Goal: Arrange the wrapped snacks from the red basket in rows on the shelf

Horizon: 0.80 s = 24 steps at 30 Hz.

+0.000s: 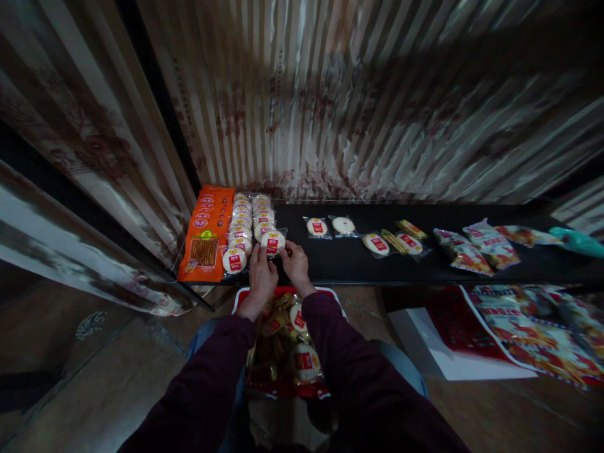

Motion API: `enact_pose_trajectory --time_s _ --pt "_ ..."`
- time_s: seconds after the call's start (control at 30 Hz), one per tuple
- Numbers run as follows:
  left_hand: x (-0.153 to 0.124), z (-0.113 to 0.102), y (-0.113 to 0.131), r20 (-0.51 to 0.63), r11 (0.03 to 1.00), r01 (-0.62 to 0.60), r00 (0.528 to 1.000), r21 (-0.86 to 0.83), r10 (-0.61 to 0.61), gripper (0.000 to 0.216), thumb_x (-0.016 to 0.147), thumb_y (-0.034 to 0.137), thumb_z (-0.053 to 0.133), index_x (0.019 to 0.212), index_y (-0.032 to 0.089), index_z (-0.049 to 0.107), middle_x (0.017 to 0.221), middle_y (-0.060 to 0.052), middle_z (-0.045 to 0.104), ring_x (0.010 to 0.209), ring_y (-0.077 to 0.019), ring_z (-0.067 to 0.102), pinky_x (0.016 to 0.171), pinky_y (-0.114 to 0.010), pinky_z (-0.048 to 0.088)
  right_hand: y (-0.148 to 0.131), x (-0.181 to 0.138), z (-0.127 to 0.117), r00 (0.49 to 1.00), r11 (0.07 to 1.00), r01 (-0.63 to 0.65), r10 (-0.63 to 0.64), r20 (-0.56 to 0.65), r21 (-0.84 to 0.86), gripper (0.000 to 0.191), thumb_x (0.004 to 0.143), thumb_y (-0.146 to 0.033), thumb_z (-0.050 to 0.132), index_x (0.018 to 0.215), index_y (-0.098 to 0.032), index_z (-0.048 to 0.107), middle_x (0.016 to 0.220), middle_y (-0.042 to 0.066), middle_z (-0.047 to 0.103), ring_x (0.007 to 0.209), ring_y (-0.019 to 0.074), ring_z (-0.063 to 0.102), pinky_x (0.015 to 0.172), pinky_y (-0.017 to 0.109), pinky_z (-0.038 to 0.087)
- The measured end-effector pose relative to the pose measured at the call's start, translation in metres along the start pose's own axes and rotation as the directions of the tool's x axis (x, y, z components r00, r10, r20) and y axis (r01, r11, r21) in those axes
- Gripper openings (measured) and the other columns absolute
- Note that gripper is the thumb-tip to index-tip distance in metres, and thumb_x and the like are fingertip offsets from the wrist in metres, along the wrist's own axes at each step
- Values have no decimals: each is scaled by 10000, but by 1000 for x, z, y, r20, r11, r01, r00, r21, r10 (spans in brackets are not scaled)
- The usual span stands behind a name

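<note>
Both my hands hold a wrapped round rice cracker (272, 243) with a red label at the near end of a row on the black shelf. My left hand (262, 277) grips its left edge, and my right hand (296, 265) pinches its right edge. Behind it, more wrapped crackers (262, 211) overlap in a line. To the left runs a second row of wrapped crackers (240, 226), its front one (234, 259) lying near the shelf's edge. Orange snack packets (204, 242) lie overlapped at the far left.
A red and white basket (241, 293) with wrapped snacks stands below, between my knees. Loose crackers (317, 227) and small packets (409, 229) lie on the black shelf (340, 267). Chip bags (465, 251) lie further right, above another basket (460, 336). A curtain (330, 100) hangs behind.
</note>
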<state>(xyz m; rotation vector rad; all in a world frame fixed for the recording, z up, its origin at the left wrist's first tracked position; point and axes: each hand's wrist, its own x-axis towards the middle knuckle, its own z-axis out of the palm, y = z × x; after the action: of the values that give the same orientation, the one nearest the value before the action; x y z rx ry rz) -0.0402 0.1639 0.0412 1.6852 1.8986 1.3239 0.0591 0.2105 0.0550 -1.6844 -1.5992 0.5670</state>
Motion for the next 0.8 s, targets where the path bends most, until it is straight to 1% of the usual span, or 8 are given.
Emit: enact_pose_trajectory --time_s 0.13,0.23,0.33,0.47,0.6,0.8 --pt "-1 4 -3 18 1000 -5 1000 21 4 544 762 78 481 1306 96 463 1416 -203 426 1364 -299 363 1130 -494 325 0 3 4 1000 1000 1 -1 2 -13 296 833 -241 543 1088 -166 673 932 75 653 799 171 589 768 282 464" --pt "-3 6 -3 35 1000 -9 999 27 9 581 755 68 481 1334 80 434 1458 -216 373 1392 -309 317 1140 -497 306 1 5 8 1000 1000 3 -3 -1 -10 289 837 -242 541 1079 -164 677 934 80 657 813 175 593 780 282 462" --pt "-5 6 -5 36 999 -7 999 32 6 584 760 59 469 1342 69 425 1494 -219 321 1416 -311 266 1149 -493 290 2 7 12 1000 1000 19 -19 -2 -4 282 839 -244 543 1076 -174 679 928 78 657 811 174 590 781 283 462" --pt "-6 7 -8 49 1000 -9 999 13 9 615 741 48 484 1351 101 422 1516 -192 299 1427 -309 244 1154 -503 282 4 10 17 1000 1000 24 -24 6 -1 273 842 -237 541 1071 -180 679 941 80 659 816 174 587 786 288 464" --pt "-7 8 -9 78 1000 -5 997 14 4 615 747 41 469 1359 76 418 1537 -208 246 1435 -309 219 1161 -485 276 5 12 19 1000 1000 27 -27 8 -3 268 840 -218 538 1063 -174 680 947 86 663 827 180 590 797 292 467" --pt "-8 10 -9 103 999 -36 994 16 35 614 751 18 430 1362 79 422 1532 -187 269 1447 -276 190 1179 -463 247 7 14 19 999 999 20 -20 25 -34 283 850 -208 517 1077 -147 673 953 105 659 832 198 595 793 306 469"
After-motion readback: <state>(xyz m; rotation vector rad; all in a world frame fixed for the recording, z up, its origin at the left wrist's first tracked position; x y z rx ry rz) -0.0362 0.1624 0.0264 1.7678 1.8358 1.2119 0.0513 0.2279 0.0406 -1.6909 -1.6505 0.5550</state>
